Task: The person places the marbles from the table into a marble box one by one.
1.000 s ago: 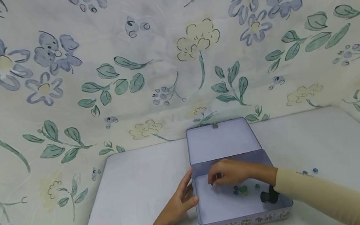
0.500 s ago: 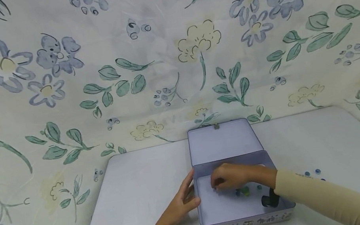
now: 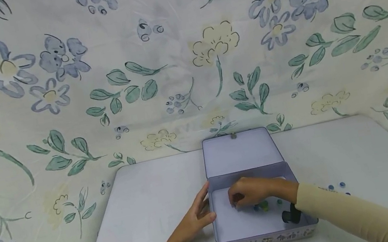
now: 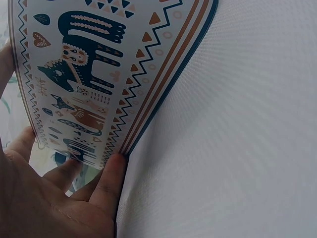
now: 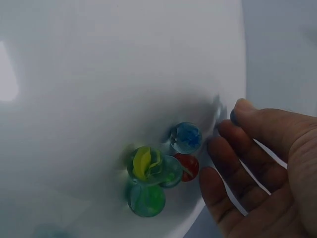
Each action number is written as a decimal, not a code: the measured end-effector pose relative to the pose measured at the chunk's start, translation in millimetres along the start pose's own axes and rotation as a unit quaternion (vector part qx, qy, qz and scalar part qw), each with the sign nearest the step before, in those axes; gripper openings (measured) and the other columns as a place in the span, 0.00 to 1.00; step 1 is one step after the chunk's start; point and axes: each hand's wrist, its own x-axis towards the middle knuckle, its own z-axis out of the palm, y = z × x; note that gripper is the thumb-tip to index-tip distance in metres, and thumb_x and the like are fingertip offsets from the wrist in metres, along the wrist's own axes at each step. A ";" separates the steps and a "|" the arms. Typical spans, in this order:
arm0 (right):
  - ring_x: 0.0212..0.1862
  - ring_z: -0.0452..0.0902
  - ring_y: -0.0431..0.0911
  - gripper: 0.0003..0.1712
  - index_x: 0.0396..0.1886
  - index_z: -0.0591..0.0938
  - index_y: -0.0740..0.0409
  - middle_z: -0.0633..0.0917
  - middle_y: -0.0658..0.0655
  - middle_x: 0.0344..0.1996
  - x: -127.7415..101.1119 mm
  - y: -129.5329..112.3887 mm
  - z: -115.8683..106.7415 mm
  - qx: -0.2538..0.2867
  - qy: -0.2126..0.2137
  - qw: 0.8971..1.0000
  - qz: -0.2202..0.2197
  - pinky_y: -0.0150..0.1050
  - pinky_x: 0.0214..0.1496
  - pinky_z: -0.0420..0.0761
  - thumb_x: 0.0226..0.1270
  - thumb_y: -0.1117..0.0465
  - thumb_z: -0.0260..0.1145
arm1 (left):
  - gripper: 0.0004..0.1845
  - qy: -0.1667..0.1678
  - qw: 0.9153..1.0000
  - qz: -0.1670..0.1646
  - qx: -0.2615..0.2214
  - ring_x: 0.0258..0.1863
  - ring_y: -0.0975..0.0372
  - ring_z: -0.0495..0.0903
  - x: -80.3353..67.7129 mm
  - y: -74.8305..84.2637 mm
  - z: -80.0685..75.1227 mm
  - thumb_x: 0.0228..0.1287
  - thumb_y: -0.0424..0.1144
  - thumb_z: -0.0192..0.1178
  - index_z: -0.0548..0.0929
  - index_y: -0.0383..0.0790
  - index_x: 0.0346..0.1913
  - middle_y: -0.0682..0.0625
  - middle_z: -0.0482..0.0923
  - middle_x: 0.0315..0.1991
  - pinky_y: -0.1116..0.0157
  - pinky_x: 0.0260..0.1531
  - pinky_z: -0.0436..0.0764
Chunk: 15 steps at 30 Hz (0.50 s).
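Note:
An open tin box (image 3: 267, 239) with a lavender interior and animals printed on its sides stands on the white table. Inside it, my right hand (image 3: 251, 191) reaches low over the floor. Thumb and index fingertips pinch a small blue marble (image 5: 233, 117), mostly covered by the thumb. Close by those fingers lie several glass marbles in a cluster: a clear blue marble (image 5: 186, 137), a red marble (image 5: 188, 166) and green-yellow ones. Another green marble (image 3: 279, 201) sits apart. My left hand (image 3: 192, 223) rests spread fingers against the tin's printed left side (image 4: 89, 64).
The tin's lid (image 3: 240, 151) leans back near the floral cloth (image 3: 170, 77) behind the table. Right of the tin, blue marbles (image 3: 342, 184) lie on the table (image 3: 153, 197), partly behind my right sleeve (image 3: 350, 210). Black wrist cameras (image 3: 291, 215) ride on both wrists.
My right hand has shifted slightly to the right and nearer inside the tin, its fingertips drawing together. The left hand stays against the side. The head view has tilted a little.

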 end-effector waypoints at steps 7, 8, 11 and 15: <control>0.34 0.74 0.29 0.04 0.36 0.86 0.50 0.83 0.39 0.31 -0.4 -0.5 0.0 -0.001 -0.008 1.000 0.005 0.24 0.42 0.79 0.63 0.62 0.72 | 0.45 0.003 1.000 -0.006 -0.004 0.77 0.33 0.46 -0.3 1.3 0.6 0.71 0.46 0.59 0.43 0.58 0.81 0.42 0.34 0.82 0.39 0.73 0.61; 0.34 0.74 0.29 0.04 0.36 0.86 0.49 0.83 0.39 0.31 -0.5 -0.5 0.2 -0.002 -0.008 1.000 0.006 0.24 0.42 0.79 0.63 0.62 0.72 | 0.45 0.003 1.000 -0.007 -0.003 0.77 0.32 0.46 -0.7 1.2 0.7 0.71 0.46 0.59 0.43 0.57 0.81 0.42 0.34 0.82 0.39 0.73 0.61; 0.33 0.73 0.29 0.04 0.35 0.86 0.49 0.82 0.39 0.30 -1.1 -0.6 1.2 -0.007 -0.010 1.000 0.008 0.23 0.40 0.78 0.62 0.61 0.73 | 0.45 0.003 1.000 -0.008 0.000 0.76 0.31 0.46 -1.3 0.6 0.7 0.71 0.47 0.59 0.42 0.55 0.82 0.40 0.34 0.82 0.39 0.72 0.61; 0.32 0.73 0.29 0.04 0.34 0.86 0.49 0.81 0.39 0.30 -1.3 -0.3 1.8 -0.016 -0.007 1.000 0.008 0.23 0.38 0.78 0.61 0.61 0.74 | 0.46 0.006 1.000 -0.003 0.008 0.76 0.30 0.46 -0.9 0.1 0.3 0.71 0.48 0.58 0.42 0.54 0.82 0.39 0.34 0.82 0.38 0.72 0.62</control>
